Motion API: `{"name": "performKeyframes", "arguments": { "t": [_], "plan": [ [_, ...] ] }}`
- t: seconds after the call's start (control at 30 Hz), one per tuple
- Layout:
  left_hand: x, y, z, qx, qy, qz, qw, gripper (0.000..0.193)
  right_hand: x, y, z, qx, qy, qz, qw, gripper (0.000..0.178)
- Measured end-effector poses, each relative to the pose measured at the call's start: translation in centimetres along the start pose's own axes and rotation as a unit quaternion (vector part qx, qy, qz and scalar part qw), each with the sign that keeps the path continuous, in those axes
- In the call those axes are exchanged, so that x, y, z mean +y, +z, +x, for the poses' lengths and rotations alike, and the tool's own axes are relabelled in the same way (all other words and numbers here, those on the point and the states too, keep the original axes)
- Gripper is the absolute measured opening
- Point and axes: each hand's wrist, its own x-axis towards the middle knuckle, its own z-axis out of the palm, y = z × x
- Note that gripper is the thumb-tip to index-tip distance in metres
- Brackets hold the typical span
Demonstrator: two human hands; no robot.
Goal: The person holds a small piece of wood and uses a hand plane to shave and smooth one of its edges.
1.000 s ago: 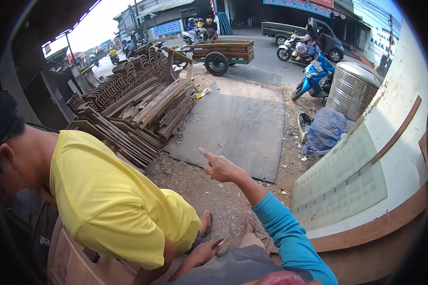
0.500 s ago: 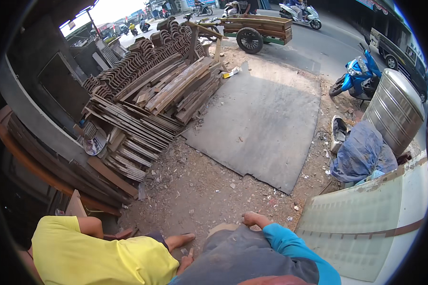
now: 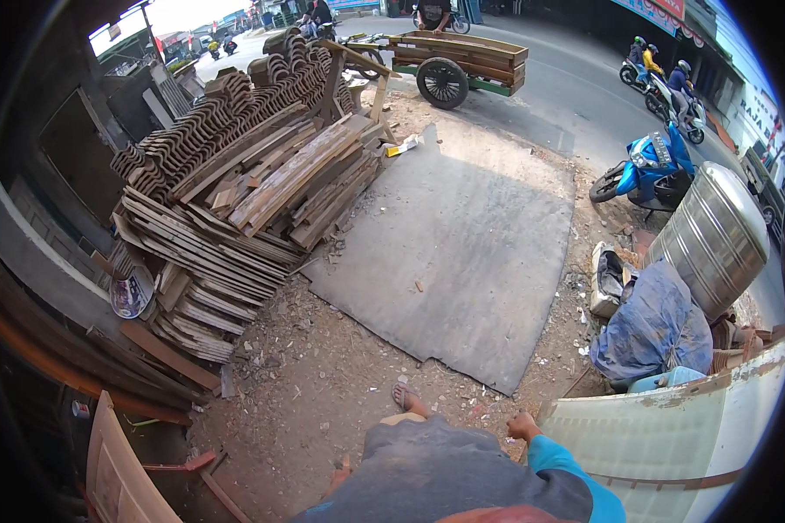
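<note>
My right hand (image 3: 523,426), in a blue sleeve, hangs to the right of my body with its fingers curled in and nothing seen in them. It is close to the upper left corner of a pale framed glass panel (image 3: 663,436); I cannot tell whether they touch. My left hand (image 3: 338,475) shows only in part beside my dark shirt, its fingers mostly hidden. My sandalled foot (image 3: 407,398) is on the dirt just short of a large grey flat sheet (image 3: 453,253) on the ground.
Left are stacked wooden boards (image 3: 296,183), roof tiles (image 3: 209,122) and a wooden panel (image 3: 122,462). Right stand a blue plastic bundle (image 3: 654,322), a steel tank (image 3: 715,235) and a blue motorbike (image 3: 654,170). A wooden cart (image 3: 462,61) is by the road; riders pass beyond.
The person in yellow at my left is out of view, uncovering the wooden panel. My right hand has moved right, towards the glass panel. My foot now shows ahead. Different riders are on the road.
</note>
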Motion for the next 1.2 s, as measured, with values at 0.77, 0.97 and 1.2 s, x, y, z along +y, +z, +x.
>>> {"name": "performKeyframes", "arguments": {
  "t": [0.77,0.97,1.2],
  "plan": [
    [37.4,14.7,-10.2,0.088,0.27,-0.224,0.932,0.056,-19.8,-57.5,8.6,0.027,-0.505,0.198,0.84,0.062],
    [33.0,17.5,-14.2,0.08,0.185,-0.43,0.88,0.059,-18.9,-60.1,9.7,0.058,-0.446,0.117,0.885,0.039],
    [27.8,18.6,-16.4,0.077,0.154,-0.549,0.818,0.043,-17.9,-60.1,5.6,0.165,-0.567,0.215,0.778,0.03]
  ]
}}
